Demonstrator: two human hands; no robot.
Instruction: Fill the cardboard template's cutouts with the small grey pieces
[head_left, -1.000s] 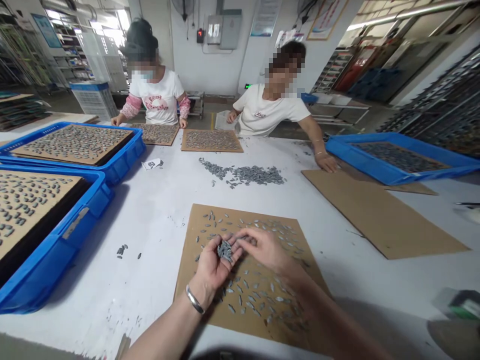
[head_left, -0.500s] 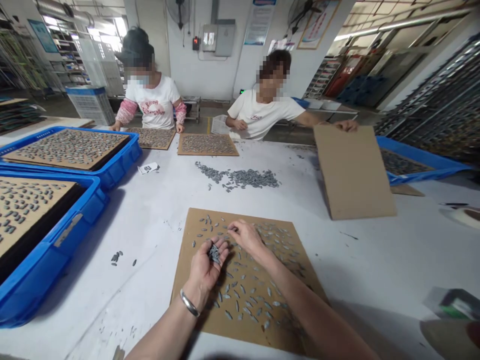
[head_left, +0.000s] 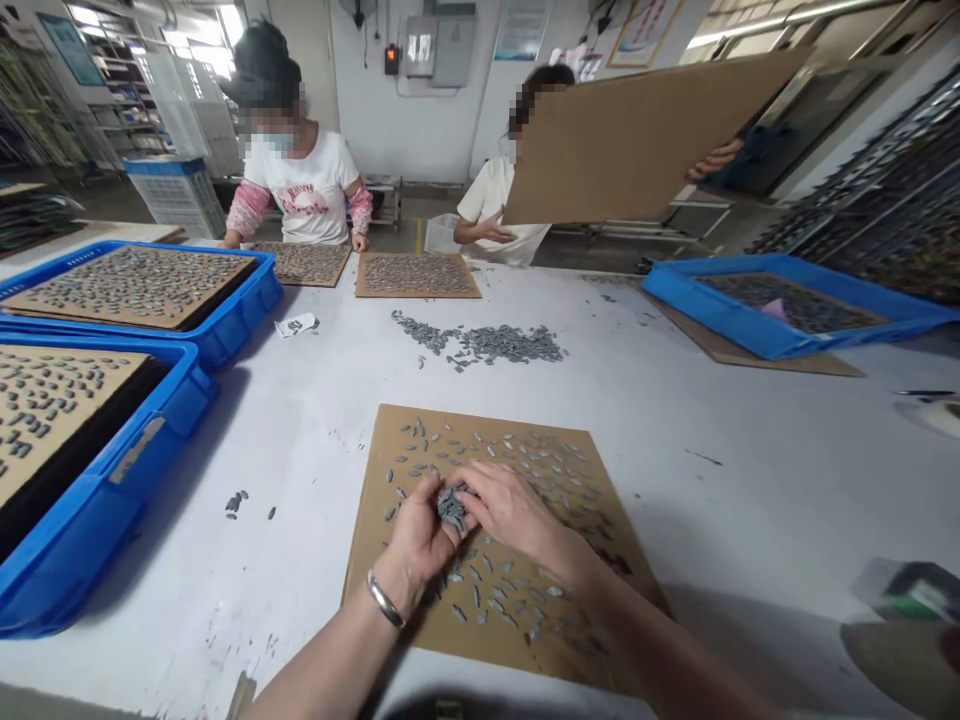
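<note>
My left hand [head_left: 427, 530], with a silver bangle on its wrist, is cupped palm up around a heap of small grey spindle-shaped pieces [head_left: 451, 508]. Over that palm, my right hand [head_left: 504, 505] has its fingers bent together, their tips touching the heap; what they pinch is hidden. Both hands are above a brown cardboard sheet [head_left: 375, 450] on the white table. Grey pieces of the same kind lie spread out singly across the sheet, and my right forearm covers part of it.
Beyond the sheet lies a loose pile of grey pieces [head_left: 510, 343]. Blue trays [head_left: 169, 455] with piece-covered boards stand at left, another blue tray [head_left: 772, 345] at right. Across the table, one co-worker [head_left: 304, 190] stands by filled boards; another lifts a cardboard sheet [head_left: 637, 150].
My right hand has come back from the sheet's far part to the heap in my left palm. The co-worker at right has raised the cardboard sheet off the table, uncovering the blue tray.
</note>
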